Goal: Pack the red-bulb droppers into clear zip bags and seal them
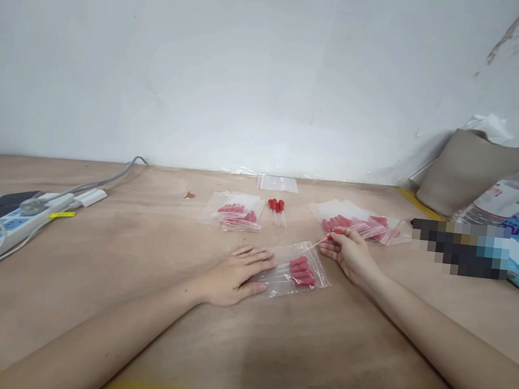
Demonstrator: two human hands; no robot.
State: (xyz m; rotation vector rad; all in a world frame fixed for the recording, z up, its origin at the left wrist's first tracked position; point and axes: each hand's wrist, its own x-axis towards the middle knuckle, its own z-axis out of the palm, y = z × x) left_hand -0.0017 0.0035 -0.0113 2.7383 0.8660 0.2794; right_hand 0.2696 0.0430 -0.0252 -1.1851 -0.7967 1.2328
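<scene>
So the left hand [239, 277] is lying flat with the fingers spread, palm down, not gripping anything, just resting partly on a clear zip bag [277, 290]. That bag is on the table [169, 346] right between the two hands, slightly tilted, with a little row of red ends [302, 270] inside, their thin shafts running back toward the left hand.

The right hand [350, 253] has a red-tipped piece [336, 232] pinched by its red end between thumb and fingers. Its thin shaft slants down to the bag's upper right edge. Can't tell if the tip is actually inside the opening or just over the plastic, it's too fine to make out.

My read: the step in hand is feeding that piece into the bag while the left hand pins it down. If so, the next move calls for lining the shaft up with the others and sliding it in leftwards without poking the film, left hand staying light but steady. Thin plastic like that probably skids easily.

Further back there are a few loose red-tipped pieces [277, 205] with shafts pointing toward the person, a stack of filled bags [234, 213] to their left, another pile of filled bags [361, 222] to their right, and a flat bag [278, 184] by the wall.
</scene>
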